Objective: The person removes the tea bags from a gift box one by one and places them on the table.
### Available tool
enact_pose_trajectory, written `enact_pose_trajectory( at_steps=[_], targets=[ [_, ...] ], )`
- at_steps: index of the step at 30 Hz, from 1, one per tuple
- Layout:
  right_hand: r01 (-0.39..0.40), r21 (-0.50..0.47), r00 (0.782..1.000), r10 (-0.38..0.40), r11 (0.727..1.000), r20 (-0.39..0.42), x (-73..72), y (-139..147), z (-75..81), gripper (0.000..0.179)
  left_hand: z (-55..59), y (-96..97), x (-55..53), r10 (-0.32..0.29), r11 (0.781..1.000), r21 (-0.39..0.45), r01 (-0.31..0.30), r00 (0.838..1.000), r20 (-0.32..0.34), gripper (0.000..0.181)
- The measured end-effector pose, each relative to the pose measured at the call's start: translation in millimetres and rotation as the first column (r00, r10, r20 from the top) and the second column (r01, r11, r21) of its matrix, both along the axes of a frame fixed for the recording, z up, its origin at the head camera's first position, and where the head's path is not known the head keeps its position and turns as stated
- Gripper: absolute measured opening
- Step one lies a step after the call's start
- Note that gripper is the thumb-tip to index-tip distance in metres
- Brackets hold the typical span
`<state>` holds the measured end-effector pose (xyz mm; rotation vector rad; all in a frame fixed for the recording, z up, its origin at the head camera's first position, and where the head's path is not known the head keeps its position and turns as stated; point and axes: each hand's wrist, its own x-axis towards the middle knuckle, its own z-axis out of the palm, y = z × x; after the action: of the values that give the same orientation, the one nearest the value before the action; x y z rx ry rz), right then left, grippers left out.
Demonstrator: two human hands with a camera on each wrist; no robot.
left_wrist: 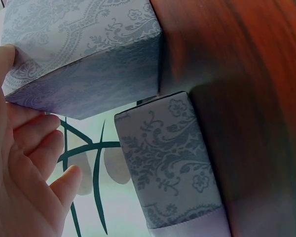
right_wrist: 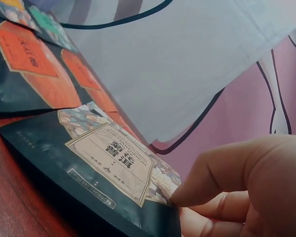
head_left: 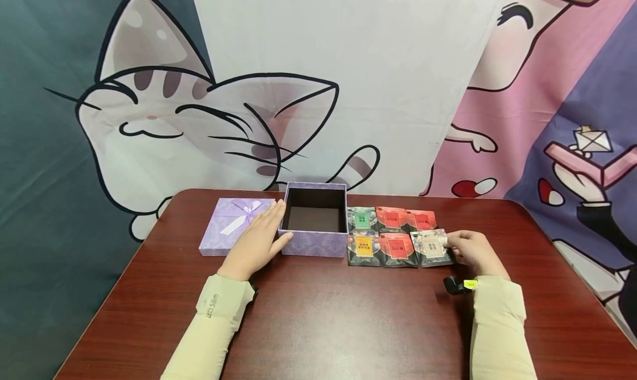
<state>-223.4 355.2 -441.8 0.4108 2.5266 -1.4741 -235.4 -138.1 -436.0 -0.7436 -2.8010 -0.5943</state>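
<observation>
An uncovered purple patterned box (head_left: 313, 244) with a dark inside stands near the back of the table. My left hand (head_left: 259, 237) rests along its left side with straight fingers, the thumb at the front wall. That hand (left_wrist: 32, 158) also shows beside the box (left_wrist: 89, 59) in the left wrist view. At the right end of the front row of sachets, my right hand (head_left: 475, 251) pinches the edge of a sachet with a pale label (head_left: 431, 248). In the right wrist view this sachet (right_wrist: 113, 163) tilts up from the table between thumb and fingers.
Left of the box lies its purple lid (head_left: 224, 217) with a ribbon bow. Two rows of sachets lie right of the box, including a green-labelled one (head_left: 362, 219), a yellow-labelled one (head_left: 365, 247) and several red-labelled ones (head_left: 398, 249). A cartoon-printed cloth (head_left: 398, 64) hangs behind the table.
</observation>
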Motion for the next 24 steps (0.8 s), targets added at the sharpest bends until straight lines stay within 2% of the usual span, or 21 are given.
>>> enact_pose_trajectory(
  at_steps=[5,16,24],
  targets=[
    [0.004,0.007,1.000,-0.004,1.000,-0.007,0.9,-2.3,-0.7,0.026,0.5,-0.2,0.3,0.000,1.000,0.002,0.000,1.000,0.008,0.074],
    [-0.058,0.184,0.998,0.055,0.981,0.027,-1.6,-1.0,3.0,0.038,1.8,-0.4,0.6,-0.005,1.000,0.005,0.005,1.000,0.009,0.073],
    [-0.059,0.198,0.998,0.058,0.978,0.012,-0.6,-3.1,4.5,0.033,2.4,-0.2,1.0,-0.002,1.000,0.010,0.002,1.000,0.017,0.073]
  ],
)
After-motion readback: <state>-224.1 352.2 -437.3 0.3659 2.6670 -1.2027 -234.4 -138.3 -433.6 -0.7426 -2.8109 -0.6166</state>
